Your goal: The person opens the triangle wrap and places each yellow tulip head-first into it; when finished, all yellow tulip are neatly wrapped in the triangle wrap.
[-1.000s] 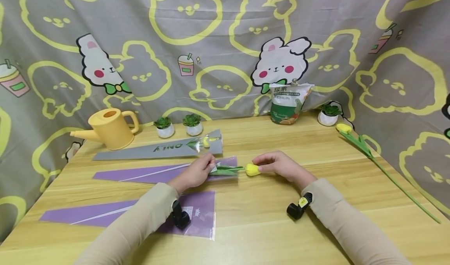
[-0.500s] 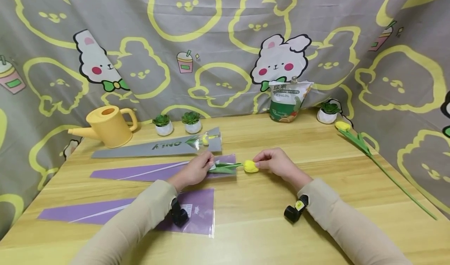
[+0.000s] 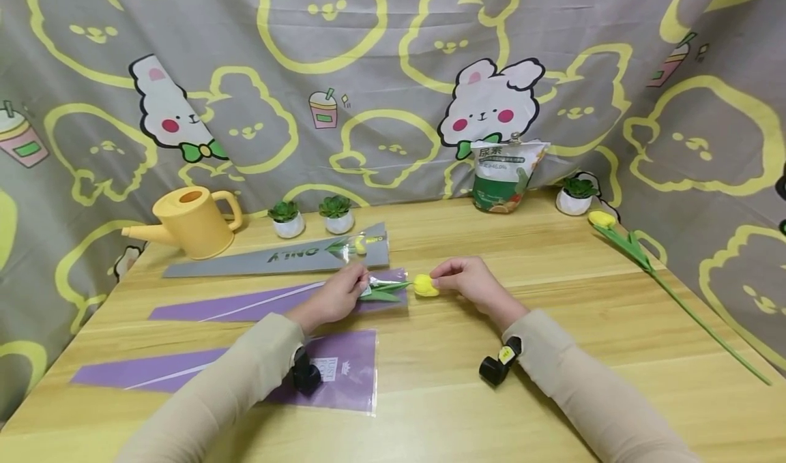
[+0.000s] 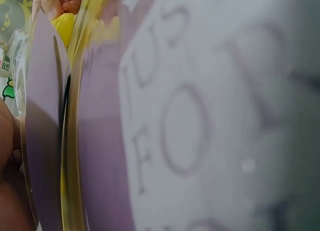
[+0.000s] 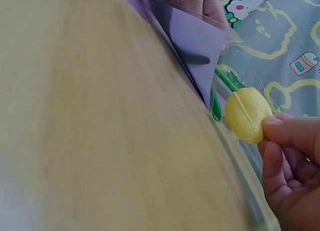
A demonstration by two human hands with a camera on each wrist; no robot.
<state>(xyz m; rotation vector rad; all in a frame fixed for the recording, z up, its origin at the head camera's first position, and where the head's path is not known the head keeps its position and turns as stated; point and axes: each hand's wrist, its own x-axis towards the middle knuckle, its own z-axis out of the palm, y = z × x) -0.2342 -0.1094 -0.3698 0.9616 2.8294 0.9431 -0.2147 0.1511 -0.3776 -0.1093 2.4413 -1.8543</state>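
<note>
A yellow tulip (image 3: 426, 286) lies with its stem and leaves inside a purple flower sleeve (image 3: 258, 303), its bloom just past the sleeve's wide end. My right hand (image 3: 469, 282) pinches the bloom between thumb and fingers; the right wrist view shows this pinch on the tulip (image 5: 247, 115) close up. My left hand (image 3: 334, 296) grips the upper edge of the sleeve near its mouth. In the right wrist view the sleeve (image 5: 190, 46) gapes around the green stem. The lower stem is hidden inside the sleeve.
Nearer me lies a second purple sleeve (image 3: 344, 374). Behind is a grey sleeve (image 3: 233, 264) holding a tulip. Another yellow tulip (image 3: 638, 251) lies at the right. A watering can (image 3: 193, 224), small potted plants (image 3: 288, 221) and a white-green bag (image 3: 503, 180) stand along the back.
My right hand has moved left with the tulip, and the bloom is closer to the sleeve's mouth. My left hand keeps its grip on the sleeve, which has shifted slightly left.
</note>
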